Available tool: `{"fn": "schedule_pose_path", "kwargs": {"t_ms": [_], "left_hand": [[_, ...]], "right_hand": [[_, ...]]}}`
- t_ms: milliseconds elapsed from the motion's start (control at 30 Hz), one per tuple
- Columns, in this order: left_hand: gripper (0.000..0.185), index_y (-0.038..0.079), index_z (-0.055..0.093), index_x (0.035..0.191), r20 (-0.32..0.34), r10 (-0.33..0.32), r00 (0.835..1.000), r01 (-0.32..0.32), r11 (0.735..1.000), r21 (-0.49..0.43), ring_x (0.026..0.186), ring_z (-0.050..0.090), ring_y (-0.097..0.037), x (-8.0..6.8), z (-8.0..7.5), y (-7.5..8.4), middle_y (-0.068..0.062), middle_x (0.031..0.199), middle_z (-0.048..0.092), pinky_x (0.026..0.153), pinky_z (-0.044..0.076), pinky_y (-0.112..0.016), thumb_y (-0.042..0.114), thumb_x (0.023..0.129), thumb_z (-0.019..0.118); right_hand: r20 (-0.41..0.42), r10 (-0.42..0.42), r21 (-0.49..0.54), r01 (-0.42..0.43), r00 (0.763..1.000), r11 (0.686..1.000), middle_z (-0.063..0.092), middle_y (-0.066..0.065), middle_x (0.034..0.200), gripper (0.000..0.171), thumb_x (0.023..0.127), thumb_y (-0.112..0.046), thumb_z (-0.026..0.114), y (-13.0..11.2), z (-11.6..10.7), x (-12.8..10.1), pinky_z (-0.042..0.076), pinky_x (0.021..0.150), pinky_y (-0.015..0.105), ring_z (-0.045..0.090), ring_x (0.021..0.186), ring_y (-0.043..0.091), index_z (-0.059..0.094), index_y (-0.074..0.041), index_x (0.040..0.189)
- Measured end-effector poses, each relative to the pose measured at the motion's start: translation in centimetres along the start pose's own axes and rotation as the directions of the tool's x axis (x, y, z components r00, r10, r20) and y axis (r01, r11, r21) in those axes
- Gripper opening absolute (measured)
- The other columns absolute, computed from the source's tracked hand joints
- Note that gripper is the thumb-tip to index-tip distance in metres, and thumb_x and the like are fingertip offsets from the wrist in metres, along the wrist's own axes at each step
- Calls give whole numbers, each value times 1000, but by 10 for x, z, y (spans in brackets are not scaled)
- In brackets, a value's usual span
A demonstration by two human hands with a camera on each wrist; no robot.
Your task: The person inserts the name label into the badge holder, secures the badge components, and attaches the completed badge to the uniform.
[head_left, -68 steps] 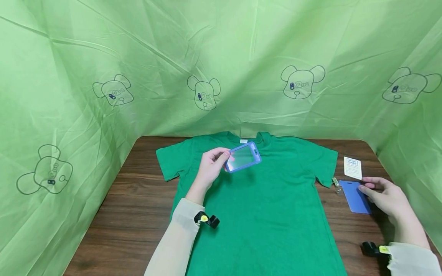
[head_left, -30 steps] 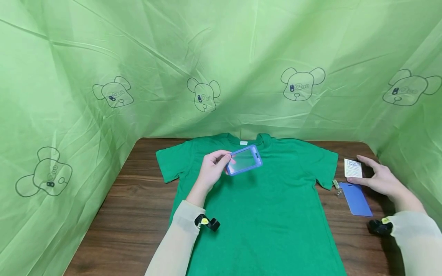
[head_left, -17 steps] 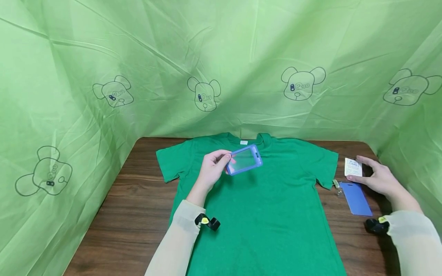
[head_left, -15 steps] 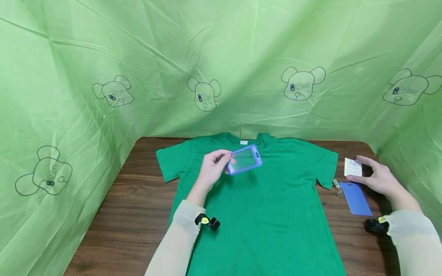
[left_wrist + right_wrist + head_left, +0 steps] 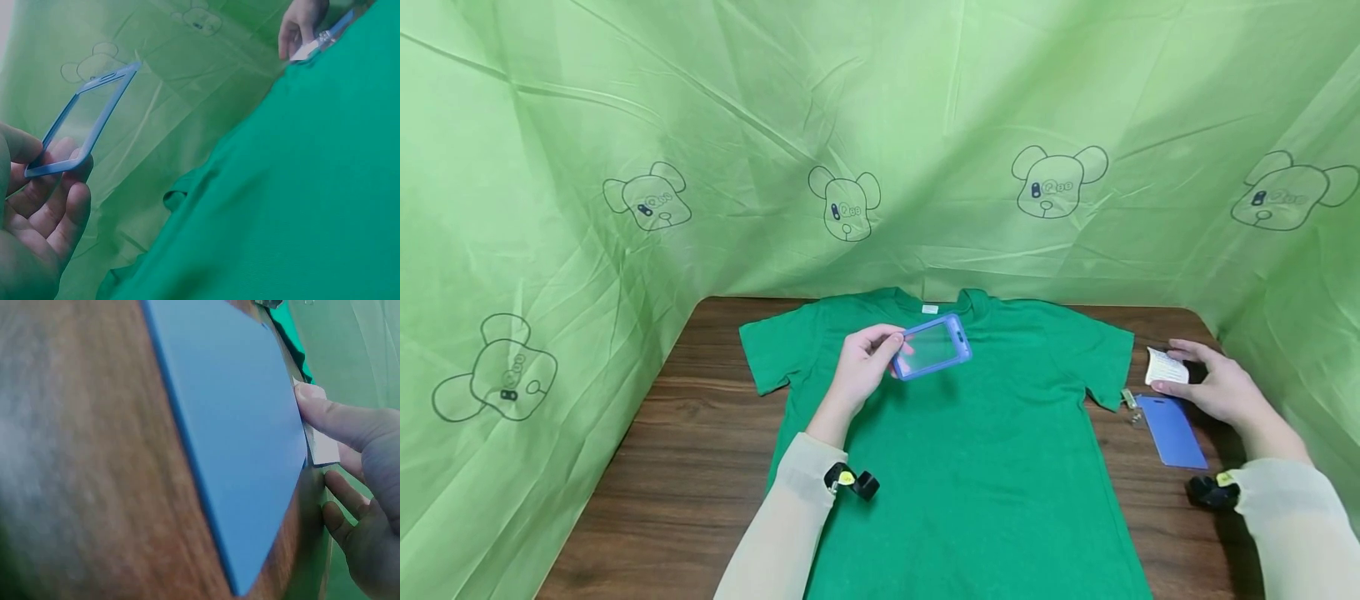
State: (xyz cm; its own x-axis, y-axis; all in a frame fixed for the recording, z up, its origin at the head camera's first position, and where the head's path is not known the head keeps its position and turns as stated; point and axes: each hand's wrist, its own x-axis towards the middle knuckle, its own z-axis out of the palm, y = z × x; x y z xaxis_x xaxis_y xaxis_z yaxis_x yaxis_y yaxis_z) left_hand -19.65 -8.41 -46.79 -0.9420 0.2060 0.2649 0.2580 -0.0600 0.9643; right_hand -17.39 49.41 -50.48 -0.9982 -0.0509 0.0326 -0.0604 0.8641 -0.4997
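We see a green T-shirt point(image 5: 970, 450) spread flat on a wooden table point(image 5: 692, 450), its collar at the far side. Our left hand point(image 5: 859, 367) is raised over the shirt's chest and pinches the left end of a clear blue-framed badge holder point(image 5: 932, 347). At the right of the table, our right hand point(image 5: 1213, 385) pinches a small white card point(image 5: 1165, 367), tilted up off the wood. Just near of it lies a flat blue plate point(image 5: 1172, 431), with a small metal clip point(image 5: 1130, 402) at its far left corner, beside the shirt's sleeve. A green cloth point(image 5: 880, 142) printed with bear heads closes in the table behind and at both sides.
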Motion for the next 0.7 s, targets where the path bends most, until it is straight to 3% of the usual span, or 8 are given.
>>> {"fn": "schedule_pose_path", "kwargs": {"t_ms": [133, 300, 433, 533, 600, 700], "left_hand": [[22, -5, 79, 115, -1, 3, 1000, -3, 1000, 2, 71, 70, -15, 0, 0, -1, -23, 96, 79, 62, 59, -27, 11, 112, 63], [22, -5, 79, 115, -4, -1, 1000, 1, 1000, 1, 70, 70, -15, 1, 1, -1, -22, 96, 79, 62, 59, -27, 11, 112, 64], [23, -6, 78, 116, -6, -2, 1000, 2, 1000, 1, 70, 71, -14, 0, 1, -1, -20, 96, 79, 62, 58, -27, 12, 112, 64], [24, -6, 78, 116, -2, 2, 1000, -2, 1000, 1, 70, 71, -14, 0, 1, -1, -20, 96, 79, 62, 58, -28, 12, 112, 64], [24, -7, 78, 117, 0, 3, 1000, -3, 1000, 2, 70, 71, -14, 0, 1, 0, -19, 95, 79, 62, 58, -27, 12, 112, 63], [24, -8, 77, 117, 2, 5, 1000, -5, 1000, 3, 70, 71, -14, 0, 1, 0, -18, 95, 80, 62, 58, -28, 11, 112, 63]], "right_hand": [[4, 29, -16, -29, 1000, 999, 57, 43, 140, 78, 98, -32, 85, -4, -2, 0, 37, 96, 76, 48, 126, 65, 48, 9, 153], [-16, 63, -47, -64, 998, 997, 61, 42, 127, 66, 96, -35, 86, -8, -4, 1, 46, 75, 54, 58, 106, 54, 62, 8, 139], [-51, 82, -6, -82, 995, 997, 62, 40, 124, 60, 96, -32, 86, -13, -5, 1, 42, 71, 40, 59, 101, 45, 64, 7, 137], [-74, 111, 62, -106, 991, 992, 65, 36, 125, 58, 98, -32, 85, -21, -6, 2, 45, 68, 34, 62, 95, 29, 63, 4, 138], [-95, 125, 110, -115, 988, 987, 68, 29, 120, 56, 98, -31, 85, -27, -6, 2, 48, 64, 29, 61, 88, 16, 63, 3, 138], [-112, 132, 186, -110, 985, 976, 73, 5, 106, 54, 99, -29, 84, -39, -8, 4, 52, 61, 25, 60, 80, 0, 62, 2, 138]]}}
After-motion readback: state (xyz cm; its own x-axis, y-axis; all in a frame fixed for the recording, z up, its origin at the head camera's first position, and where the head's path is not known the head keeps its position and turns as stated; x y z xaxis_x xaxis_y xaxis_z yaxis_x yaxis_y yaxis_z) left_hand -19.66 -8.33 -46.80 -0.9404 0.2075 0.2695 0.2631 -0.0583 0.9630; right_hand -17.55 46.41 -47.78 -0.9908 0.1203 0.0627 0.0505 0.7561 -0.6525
